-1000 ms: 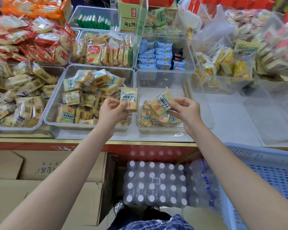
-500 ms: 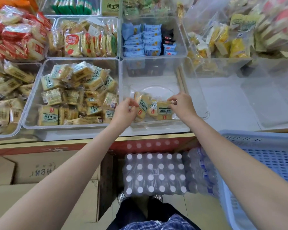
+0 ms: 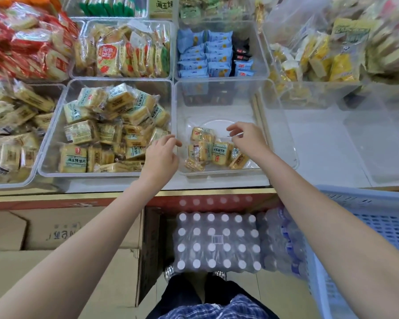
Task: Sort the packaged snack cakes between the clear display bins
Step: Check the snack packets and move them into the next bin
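Observation:
A small heap of yellow packaged snack cakes [image 3: 213, 151] lies at the front of a mostly bare clear bin [image 3: 283, 134]. To its left a second clear bin [image 3: 53, 116] is piled with several of the same kind of cakes [image 3: 115, 125]. My left hand [image 3: 162, 155] hovers over the wall between the two bins, fingers loosely curled, holding nothing. My right hand [image 3: 245, 138] hangs just above the small heap's right side, fingers relaxed and empty.
Behind stand bins of blue packets [image 3: 207, 56] and orange-labelled biscuits [image 3: 122, 51]; red packs [image 3: 25, 42] pile at far left. A blue plastic crate [image 3: 366, 238] sits low right. A shrink-wrapped pack of bottles [image 3: 217, 242] and cardboard boxes [image 3: 55, 249] stand under the counter.
Both hands set their cakes down onto the heap in the right bin, let go and lifted slightly apart. The view has tilted down and closer.

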The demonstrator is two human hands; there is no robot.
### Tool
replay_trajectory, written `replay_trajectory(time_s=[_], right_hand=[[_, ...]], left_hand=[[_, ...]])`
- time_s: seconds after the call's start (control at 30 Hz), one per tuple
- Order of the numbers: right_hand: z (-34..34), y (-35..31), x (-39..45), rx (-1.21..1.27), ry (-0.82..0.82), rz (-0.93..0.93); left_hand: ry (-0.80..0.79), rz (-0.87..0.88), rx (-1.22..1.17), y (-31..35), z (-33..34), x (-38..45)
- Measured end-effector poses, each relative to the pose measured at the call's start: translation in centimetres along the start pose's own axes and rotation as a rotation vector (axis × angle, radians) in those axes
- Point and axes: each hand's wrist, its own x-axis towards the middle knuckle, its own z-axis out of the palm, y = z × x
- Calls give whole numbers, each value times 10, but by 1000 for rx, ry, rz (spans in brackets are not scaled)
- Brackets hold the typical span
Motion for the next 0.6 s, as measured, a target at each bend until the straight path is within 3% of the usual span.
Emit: replay_trajectory(time_s=[0.17,0.3,0.37,0.47,0.6], right_hand=[[42,-52,8,7,-131,-138],[83,-90,7,-125,-169,-376],[104,-109,7,-232,-271,-472],[126,-123,13,-574,-403,-406],[140,-114,22,-835,-321,-378]], left_hand=[[25,-154,88,-57,-24,-24],[64,-353,183,-105,-48,-44],[72,-468,221,-121,-60,-48],[-16,-511,297,-134,-70,-48],[-96,-482,258,-136,-76,-43]])
